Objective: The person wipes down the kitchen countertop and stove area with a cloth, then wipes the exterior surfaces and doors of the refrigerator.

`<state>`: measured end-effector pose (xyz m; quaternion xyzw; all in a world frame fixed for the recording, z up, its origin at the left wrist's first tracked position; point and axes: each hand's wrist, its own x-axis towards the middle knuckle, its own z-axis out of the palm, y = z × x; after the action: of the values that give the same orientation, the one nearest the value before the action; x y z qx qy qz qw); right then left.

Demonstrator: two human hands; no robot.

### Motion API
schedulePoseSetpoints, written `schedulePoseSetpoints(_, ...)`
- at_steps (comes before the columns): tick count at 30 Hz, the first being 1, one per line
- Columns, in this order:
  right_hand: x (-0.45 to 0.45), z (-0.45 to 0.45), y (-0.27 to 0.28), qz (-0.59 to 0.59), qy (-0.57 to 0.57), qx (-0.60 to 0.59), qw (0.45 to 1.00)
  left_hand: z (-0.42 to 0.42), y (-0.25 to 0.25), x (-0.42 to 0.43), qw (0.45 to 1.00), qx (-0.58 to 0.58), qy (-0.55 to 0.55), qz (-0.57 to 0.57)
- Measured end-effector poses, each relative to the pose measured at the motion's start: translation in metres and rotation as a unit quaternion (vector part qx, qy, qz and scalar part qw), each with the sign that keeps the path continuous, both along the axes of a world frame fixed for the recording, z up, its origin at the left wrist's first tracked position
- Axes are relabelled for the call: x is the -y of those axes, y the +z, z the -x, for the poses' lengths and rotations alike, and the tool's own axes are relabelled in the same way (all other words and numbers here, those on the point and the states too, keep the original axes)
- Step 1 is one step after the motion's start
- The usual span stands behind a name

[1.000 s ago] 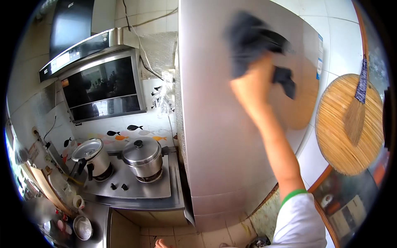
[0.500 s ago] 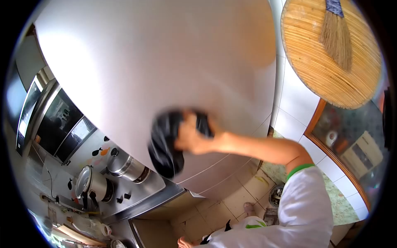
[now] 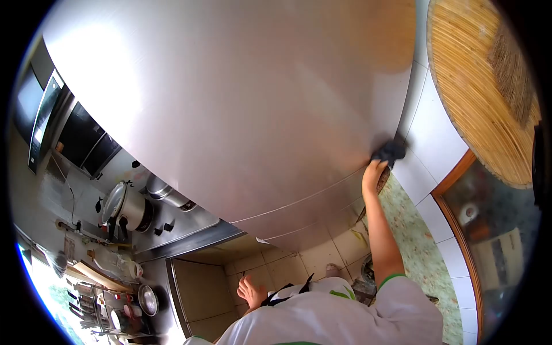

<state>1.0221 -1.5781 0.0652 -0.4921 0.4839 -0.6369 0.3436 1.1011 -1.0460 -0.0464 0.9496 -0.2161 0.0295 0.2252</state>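
Note:
My right hand [image 3: 375, 171] grips a black cloth [image 3: 389, 151] at the right edge of a large silvery refrigerator door [image 3: 247, 126]. The cloth is bunched up and slightly blurred, touching the door's edge beside the white tiled wall. My right arm stretches forward from a white sleeve with a green cuff. Low in the view, my left hand [image 3: 251, 291] hangs near my body above the floor. Its fingers are apart and it holds nothing.
A pressure cooker [image 3: 127, 207] and a steel pot [image 3: 164, 192] stand on the stove [image 3: 187, 224] at left. A round woven tray [image 3: 460, 75] with a straw brush [image 3: 512, 75] hangs at upper right. Below it is a wood-framed window [image 3: 460, 236].
My right hand has moved right with the black cloth, from the lower middle of the door to its right edge. More of my left hand now shows.

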Motion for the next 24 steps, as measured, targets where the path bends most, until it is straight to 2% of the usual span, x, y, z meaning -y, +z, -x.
schedulePoseSetpoints(1,-0.01,0.001,-0.013,0.038,0.028,-0.01,0.999,0.0,0.0,-0.004,1.0,-0.009,0.013,-0.006)
schedulePoseSetpoints(2,-0.031,0.001,0.014,-0.1,0.057,0.045,0.992,-0.002,0.001,-0.006,0.999,-0.017,0.025,-0.01)
schedulePoseSetpoints(4,-0.028,-0.009,0.054,-0.09,0.05,0.189,0.977,-0.002,0.004,-0.016,0.999,-0.024,0.033,-0.005)
schedulePoseSetpoints(6,-0.024,-0.022,0.12,0.018,0.048,0.203,0.978,-0.003,0.001,-0.028,0.999,-0.022,0.037,0.001)
schedulePoseSetpoints(7,-0.032,-0.033,0.164,0.102,0.044,0.174,0.978,-0.002,0.003,-0.032,0.999,-0.016,0.048,0.02)
schedulePoseSetpoints(8,-0.052,-0.045,0.206,0.183,0.04,0.142,0.972,-0.001,0.003,-0.036,0.998,-0.021,0.047,0.022)
schedulePoseSetpoints(10,-0.126,-0.077,0.273,0.254,0.069,0.094,0.96,0.003,0.003,-0.048,0.992,-0.047,0.111,0.032)
schedulePoseSetpoints(11,-0.156,-0.101,0.27,0.246,0.031,-0.003,0.969,0.004,-0.005,-0.054,0.987,-0.054,0.145,0.032)
schedulePoseSetpoints(13,-0.221,-0.136,0.246,0.323,0.14,-0.142,0.925,0.001,-0.014,-0.065,0.985,-0.056,0.157,0.033)
schedulePoseSetpoints(14,-0.249,-0.159,0.229,0.44,0.083,-0.149,0.882,-0.001,-0.013,-0.072,0.982,-0.055,0.177,0.036)
schedulePoseSetpoints(15,-0.278,-0.176,0.212,0.475,0.172,-0.109,0.856,-0.004,-0.012,-0.079,0.983,-0.055,0.172,0.027)
schedulePoseSetpoints(16,-0.296,-0.185,0.174,0.501,0.315,-0.235,0.771,-0.008,-0.007,-0.083,0.986,-0.053,0.156,0.02)
schedulePoseSetpoints(17,-0.31,-0.186,0.169,0.596,0.277,-0.178,0.732,-0.012,-0.002,-0.088,0.989,-0.052,0.14,0.011)
schedulePoseSetpoints(18,-0.316,-0.197,0.144,0.518,0.367,-0.117,0.764,-0.016,0.0,-0.093,0.989,-0.053,0.138,0.0)
schedulePoseSetpoints(20,-0.308,-0.184,0.128,0.626,0.269,-0.268,0.682,-0.017,0.01,-0.099,0.994,-0.004,0.109,0.006)
schedulePoseSetpoints(21,-0.304,-0.184,0.102,0.551,0.432,-0.235,0.674,-0.015,0.021,-0.102,0.993,-0.028,0.111,0.0)
schedulePoseSetpoints(22,-0.301,-0.177,0.094,0.557,0.45,-0.156,0.68,-0.014,0.028,-0.102,0.992,-0.036,0.116,-0.015)
schedulePoseSetpoints(24,-0.29,-0.132,0.071,0.436,0.558,-0.285,0.646,-0.011,0.027,-0.101,0.986,-0.064,0.153,-0.016)
